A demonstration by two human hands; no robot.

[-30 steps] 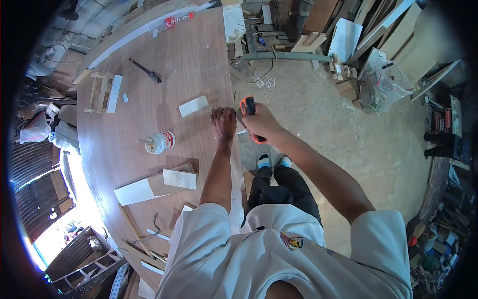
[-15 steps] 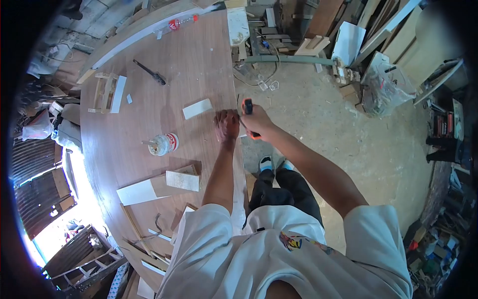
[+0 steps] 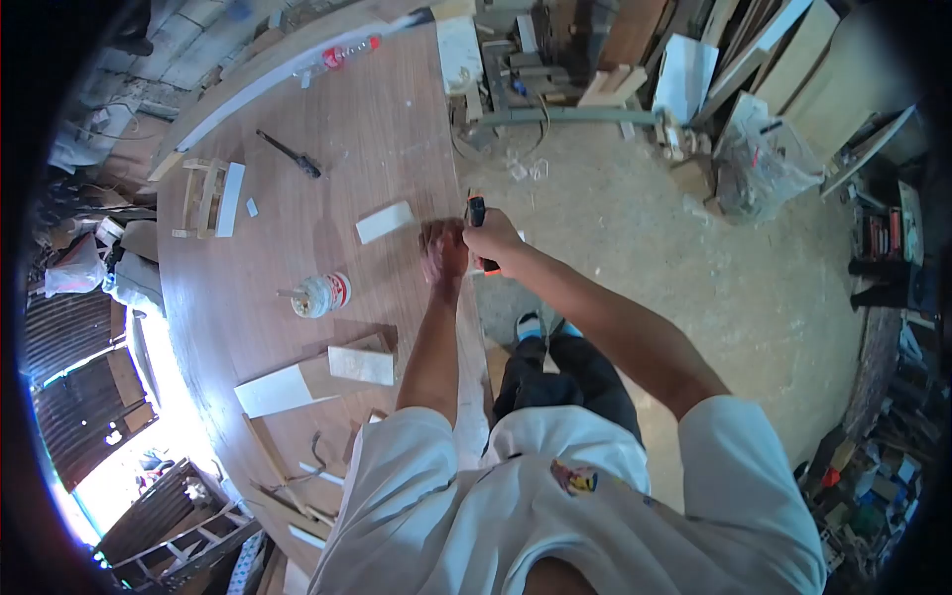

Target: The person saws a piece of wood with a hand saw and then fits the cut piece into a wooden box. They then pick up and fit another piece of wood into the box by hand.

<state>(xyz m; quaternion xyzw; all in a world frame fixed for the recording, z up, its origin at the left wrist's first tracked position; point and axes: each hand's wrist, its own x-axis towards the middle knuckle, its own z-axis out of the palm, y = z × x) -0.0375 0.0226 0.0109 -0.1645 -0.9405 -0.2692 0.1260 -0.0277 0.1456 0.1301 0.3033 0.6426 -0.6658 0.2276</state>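
At the table's right edge, my left hand (image 3: 443,250) presses down with bent fingers on a white board, mostly hidden by both hands; a bit of white shows at the edge. Close beside it, my right hand (image 3: 493,241) is wrapped round the black-and-orange handle of a handsaw (image 3: 477,210). The blade is seen nearly edge-on and is hard to make out. Just beyond my left hand lies a loose white block (image 3: 385,222) on the wooden table (image 3: 387,129).
A jar (image 3: 322,295) with a stick in it stands left of my forearm. White-faced boards (image 3: 273,392) lie nearer me, a dark tool (image 3: 290,153) and small wooden frame (image 3: 205,198) farther off. A plastic bottle (image 3: 350,51) lies at the far edge. Scrap wood leans beyond the floor.
The handsaw's handle and my right hand have shifted slightly left, closer against my left hand, and the handle has turned a little. The whole view has shifted slightly. My left hand stays at the table edge.
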